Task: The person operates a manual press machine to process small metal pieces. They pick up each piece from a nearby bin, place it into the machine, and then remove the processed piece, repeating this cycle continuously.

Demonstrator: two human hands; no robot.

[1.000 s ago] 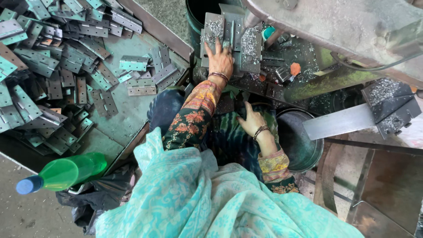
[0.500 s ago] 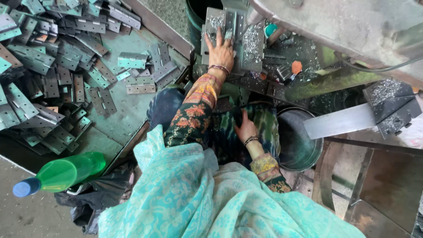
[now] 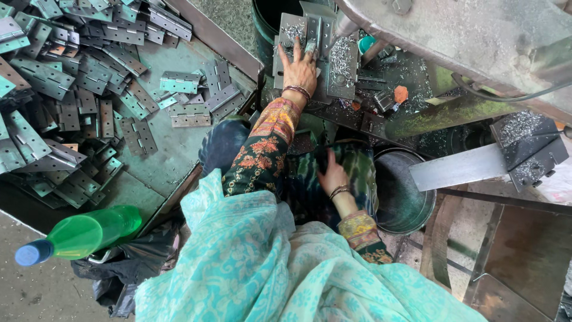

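Two hands are at work, well apart. Nearest me, at the left, a green bottle (image 3: 89, 232) lies on its side beside the tray (image 3: 173, 161). The right hand (image 3: 332, 177) rests low on the dark patterned cloth (image 3: 357, 167) over the lap, just beside the round bucket (image 3: 411, 197). It is blurred, so I cannot tell whether its fingers hold anything.

Farther off, the left hand (image 3: 301, 70) reaches to the machine bed and lies flat, fingers spread wide, pressing down on a grey metal plate (image 3: 290, 30) rather than gripping it. Bright shavings (image 3: 342, 56) cover the plate to its right.

Were I guiding this, I would keep the palm flat and the pressure straight down so the plate does not skid on the shavings. I would also keep the fingertips clear of the plate's edges and of the machine's overhang (image 3: 476, 30).

At the far left, the heap of hinges (image 3: 71, 77) fills the tray.
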